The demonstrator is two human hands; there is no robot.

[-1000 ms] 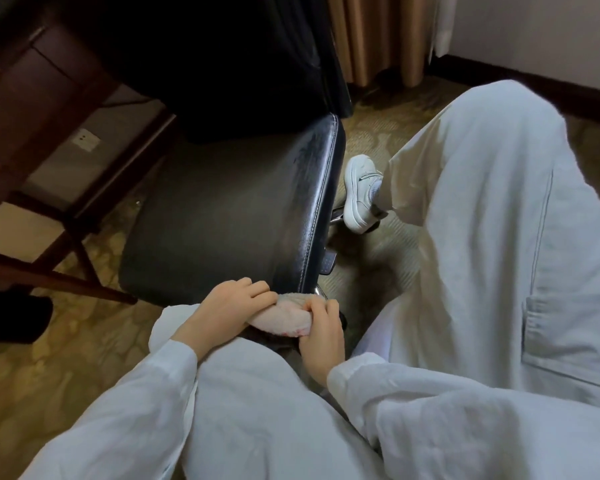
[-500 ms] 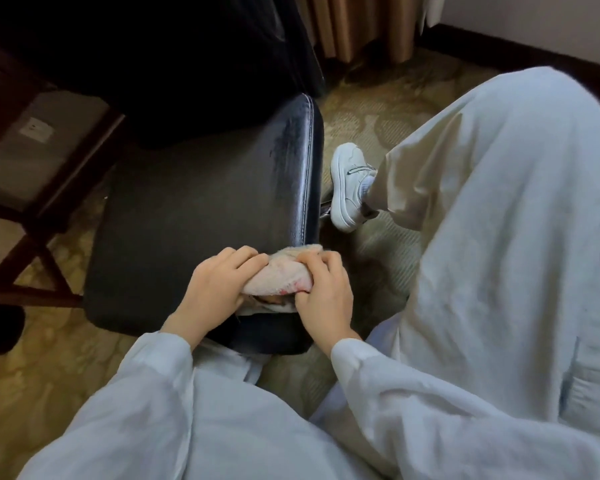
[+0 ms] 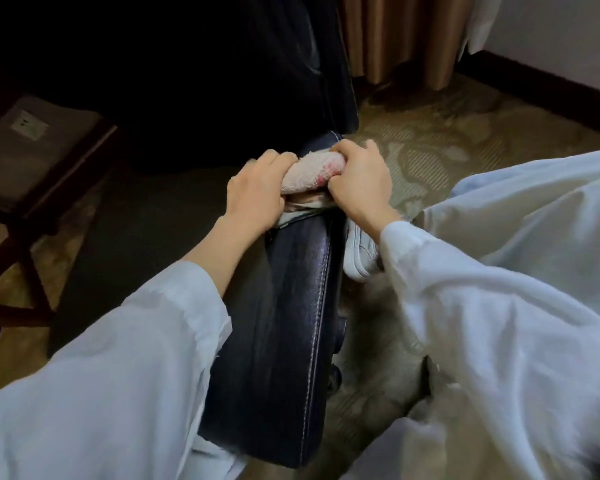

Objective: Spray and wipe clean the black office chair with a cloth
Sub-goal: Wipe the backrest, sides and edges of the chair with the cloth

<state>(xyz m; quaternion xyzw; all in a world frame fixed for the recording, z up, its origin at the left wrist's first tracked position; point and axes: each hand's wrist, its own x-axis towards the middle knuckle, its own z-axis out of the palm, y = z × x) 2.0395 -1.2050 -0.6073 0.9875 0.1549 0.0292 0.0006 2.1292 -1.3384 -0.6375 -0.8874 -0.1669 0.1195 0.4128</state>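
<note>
Hands push a rolled cloth [image 3: 307, 173] along a black office chair [image 3: 284, 341].
Left hand [image 3: 257, 192] and right hand [image 3: 357, 178], fingers curled tight around it, have slid from the seat's near edge to its far corner, so wiping is well underway.

The seat [image 3: 284, 341] runs up the middle of the frame from the bottom edge, and its stitched right edge is bare below the hands. At upper center the left hand [image 3: 257, 195] and right hand [image 3: 361, 183] both clutch the cloth [image 3: 309, 173], filling the seat's far end. Just above them the dark backrest [image 3: 222, 64] rises and closes the top center and upper left. Right of the seat, a white shoe [image 3: 359, 258] sits close beside its edge, with a trouser leg [image 3: 520, 220] crowding the right side. The carpet [image 3: 447, 133] at upper right lies open up to the curtain [image 3: 395, 32]. At left a wooden frame [image 3: 42, 188] stands well apart from the seat.
</note>
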